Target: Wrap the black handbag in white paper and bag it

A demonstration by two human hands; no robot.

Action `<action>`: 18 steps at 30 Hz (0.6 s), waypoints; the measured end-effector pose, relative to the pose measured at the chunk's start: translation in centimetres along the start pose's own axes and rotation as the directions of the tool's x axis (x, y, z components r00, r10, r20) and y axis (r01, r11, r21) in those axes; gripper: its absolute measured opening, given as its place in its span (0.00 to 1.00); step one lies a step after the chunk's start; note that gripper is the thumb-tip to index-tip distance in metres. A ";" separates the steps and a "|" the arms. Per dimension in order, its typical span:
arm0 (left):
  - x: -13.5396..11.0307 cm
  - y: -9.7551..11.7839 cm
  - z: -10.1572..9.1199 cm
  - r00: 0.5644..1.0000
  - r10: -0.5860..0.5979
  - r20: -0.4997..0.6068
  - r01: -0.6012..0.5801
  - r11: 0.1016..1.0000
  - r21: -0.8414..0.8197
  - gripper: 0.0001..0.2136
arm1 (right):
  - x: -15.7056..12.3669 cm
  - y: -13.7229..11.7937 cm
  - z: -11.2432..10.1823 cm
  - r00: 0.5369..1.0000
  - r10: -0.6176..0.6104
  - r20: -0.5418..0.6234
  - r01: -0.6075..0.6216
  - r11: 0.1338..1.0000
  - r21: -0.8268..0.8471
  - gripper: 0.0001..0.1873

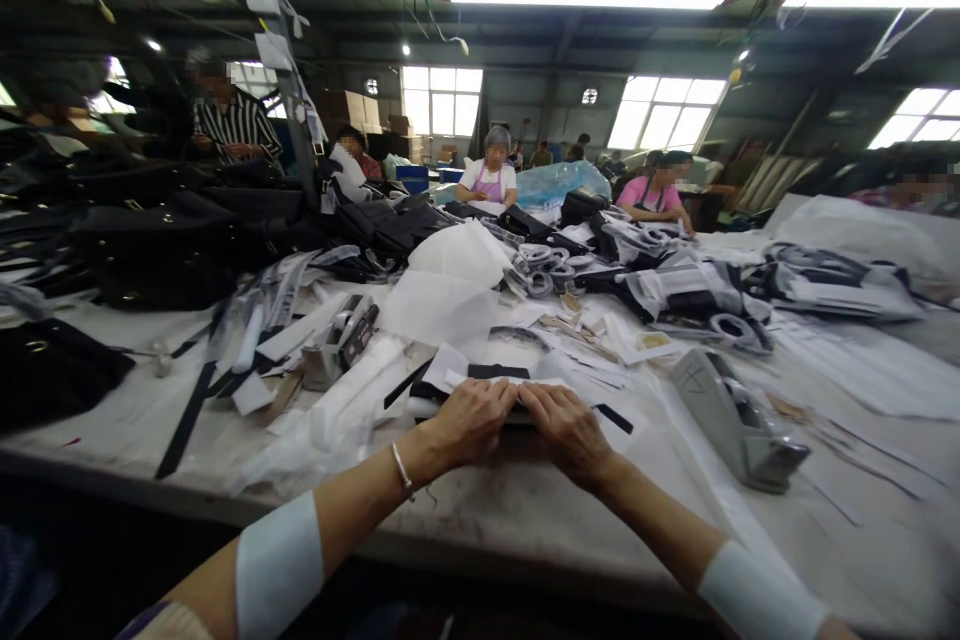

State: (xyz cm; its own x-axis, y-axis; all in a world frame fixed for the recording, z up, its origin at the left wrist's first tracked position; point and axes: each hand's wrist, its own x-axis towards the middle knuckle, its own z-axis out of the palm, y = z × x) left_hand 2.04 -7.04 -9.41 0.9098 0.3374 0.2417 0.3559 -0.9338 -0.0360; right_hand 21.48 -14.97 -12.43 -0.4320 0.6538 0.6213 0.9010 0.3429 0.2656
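Close together at the table's front, my left hand and my right hand have their fingers curled over one piece. They grip the edge of a white paper sheet lying against a black piece of material. My thumbs and the underside of the piece are hidden. Black strap ends stick out at its right, beside my right hand. Behind it stands a large bent white sheet.
Grey tape dispensers stand left and right of my hands. Black bags pile up on the left. Wrapped black pieces and tape rolls cover the table's far part. A person in a purple apron works opposite, with others around.
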 end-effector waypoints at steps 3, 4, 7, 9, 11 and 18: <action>-0.5 0.3 1.6 0.996 -0.025 -0.080 0.032 0.996 0.087 0.30 | 0.8 0.4 -0.4 1.000 -0.002 0.005 0.001 0.997 0.081 0.16; -0.7 0.4 2.3 0.991 -0.031 -0.130 0.048 0.990 0.130 0.29 | 1.0 0.3 -0.4 1.000 0.003 0.009 -0.004 0.994 0.111 0.15; -1.2 -0.1 4.0 0.953 0.021 -0.301 0.049 0.973 0.223 0.22 | 1.4 -0.3 -0.4 0.999 0.039 0.028 -0.043 0.985 0.169 0.12; -1.4 -0.7 4.3 0.916 0.074 -0.395 0.022 0.972 0.233 0.20 | 1.8 -0.9 -0.3 0.996 0.074 0.049 -0.082 0.982 0.170 0.10; -1.6 -1.3 4.1 0.877 0.111 -0.468 -0.007 0.976 0.219 0.19 | 2.3 -1.6 -0.7 0.991 0.121 0.053 -0.128 0.979 0.159 0.10; -2.6 -2.7 2.3 0.823 0.095 -0.561 -0.003 0.987 0.162 0.19 | 1.2 -0.4 -5.5 0.980 0.184 -0.076 -0.157 0.947 0.279 0.24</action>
State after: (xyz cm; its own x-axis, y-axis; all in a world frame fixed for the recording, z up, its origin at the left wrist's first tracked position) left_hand -0.75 -5.15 -12.12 0.6625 0.1225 0.7390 0.3827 -0.9034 -0.1934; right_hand 20.85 -18.00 -7.72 -0.2543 0.6528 0.7136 0.9102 0.4109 -0.0516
